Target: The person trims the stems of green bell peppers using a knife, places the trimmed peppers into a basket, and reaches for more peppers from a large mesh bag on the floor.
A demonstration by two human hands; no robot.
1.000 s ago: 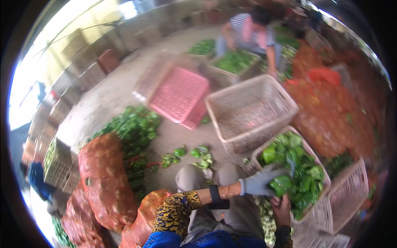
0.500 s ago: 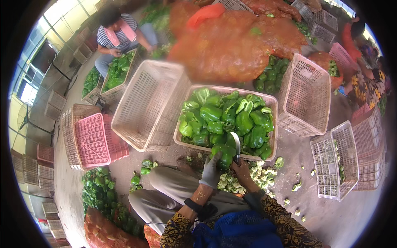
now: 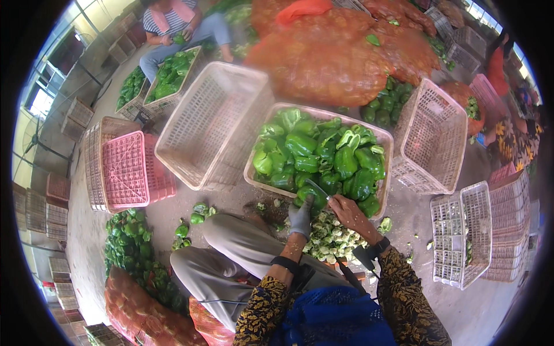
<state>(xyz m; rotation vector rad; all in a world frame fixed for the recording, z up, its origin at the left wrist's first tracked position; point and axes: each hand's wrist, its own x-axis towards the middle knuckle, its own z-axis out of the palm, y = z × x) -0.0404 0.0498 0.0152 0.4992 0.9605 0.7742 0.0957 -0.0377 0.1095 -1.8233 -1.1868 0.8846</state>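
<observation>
My left hand (image 3: 300,218), in a grey glove, is closed on a green bell pepper (image 3: 312,199) at the near edge of a crate. My right hand (image 3: 350,214) is bare and grips a small curved knife (image 3: 317,187). Its blade lies over the far side of that pepper; whether it cuts in cannot be made out. Just beyond both hands stands the pale plastic crate (image 3: 388,167), heaped with green bell peppers (image 3: 346,162). Below the hands, a pile of pale cut-off pepper cores (image 3: 333,237) covers the floor.
Tall crates stand at the left (image 3: 213,124) and right (image 3: 430,138) of the full one. Pink crates (image 3: 125,170) sit farther left, above loose peppers (image 3: 128,242) and a red mesh sack (image 3: 144,308). Large orange mesh sacks (image 3: 323,57) lie behind. Another person (image 3: 170,23) handles peppers at upper left.
The knife blade has swung from upright beside the pepper to slanting left across it. My right hand has risen and turned over. The view has shifted slightly.
</observation>
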